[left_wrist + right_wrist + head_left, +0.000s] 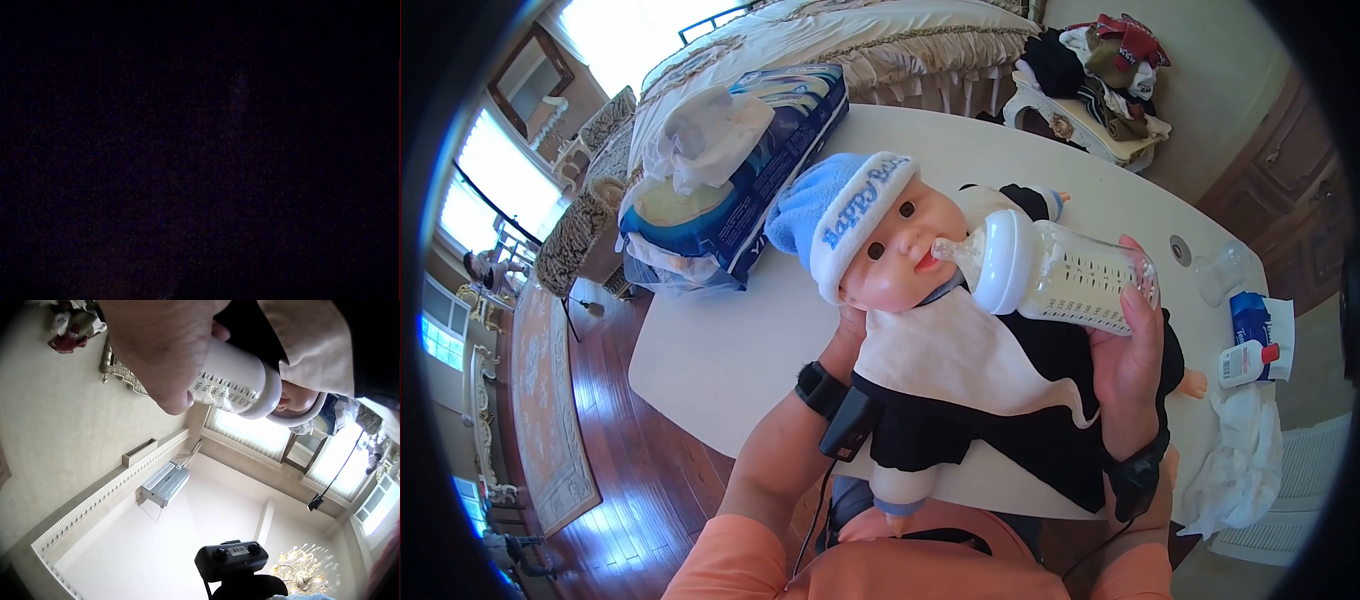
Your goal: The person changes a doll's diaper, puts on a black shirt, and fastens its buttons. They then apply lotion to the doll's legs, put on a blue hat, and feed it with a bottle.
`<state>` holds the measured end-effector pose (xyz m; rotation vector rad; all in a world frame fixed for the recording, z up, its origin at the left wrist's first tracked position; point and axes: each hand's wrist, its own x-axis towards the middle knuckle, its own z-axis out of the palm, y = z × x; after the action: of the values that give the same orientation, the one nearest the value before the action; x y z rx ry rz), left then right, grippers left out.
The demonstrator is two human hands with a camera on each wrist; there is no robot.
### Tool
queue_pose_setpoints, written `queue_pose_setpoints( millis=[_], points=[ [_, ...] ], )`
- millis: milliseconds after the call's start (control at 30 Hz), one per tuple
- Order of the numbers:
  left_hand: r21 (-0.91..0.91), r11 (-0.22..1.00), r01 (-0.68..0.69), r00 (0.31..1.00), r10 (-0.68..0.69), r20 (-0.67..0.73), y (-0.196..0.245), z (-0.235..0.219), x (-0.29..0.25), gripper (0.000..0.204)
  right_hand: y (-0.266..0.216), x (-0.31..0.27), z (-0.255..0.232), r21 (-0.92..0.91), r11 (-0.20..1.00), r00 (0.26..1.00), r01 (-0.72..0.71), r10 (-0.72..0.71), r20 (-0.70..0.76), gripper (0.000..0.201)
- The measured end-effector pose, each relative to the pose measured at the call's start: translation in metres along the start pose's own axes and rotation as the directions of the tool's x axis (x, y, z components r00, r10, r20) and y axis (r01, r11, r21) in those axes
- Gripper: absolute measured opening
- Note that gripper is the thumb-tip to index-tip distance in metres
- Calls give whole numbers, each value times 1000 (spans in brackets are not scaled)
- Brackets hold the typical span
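Note:
A baby doll (910, 250) in a blue and white knit hat (845, 220) lies across the lap side of the table, with a cream cloth bib (970, 355) over its black outfit. My right hand (1128, 375) grips the base end of a baby bottle (1085, 275), thumb and fingers around the clear, marked body. The bottle lies tilted, its nipple right at the doll's mouth. In the right wrist view the same hand (165, 350) wraps the bottle (228, 381). My left hand (849, 326) is under the doll's head, its fingers hidden. The left wrist view is dark.
A blue diaper pack (740, 190) with a white crumpled item on top stands at the left of the white table (690, 355). On the right edge are a small white bottle with red cap (1245, 363), a blue packet (1250, 318) and a white cloth (1240, 450).

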<state>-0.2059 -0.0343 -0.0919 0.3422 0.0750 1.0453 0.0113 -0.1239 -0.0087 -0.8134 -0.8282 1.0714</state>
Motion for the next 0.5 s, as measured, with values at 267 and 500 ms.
queue_pose_setpoints(
  millis=[267, 500],
  points=[
    [2, 1000, -20, 1000, 20, 14, -2, -1, 1, 57, 0, 0, 0, -1, 1000, 1000, -5, 5, 2, 56],
    [-20, 1000, 3, 1000, -3, 14, 0, -3, 0, 58, 0, -1, 2, 1, 1000, 1000, -3, 3, -13, 56]
  ],
)
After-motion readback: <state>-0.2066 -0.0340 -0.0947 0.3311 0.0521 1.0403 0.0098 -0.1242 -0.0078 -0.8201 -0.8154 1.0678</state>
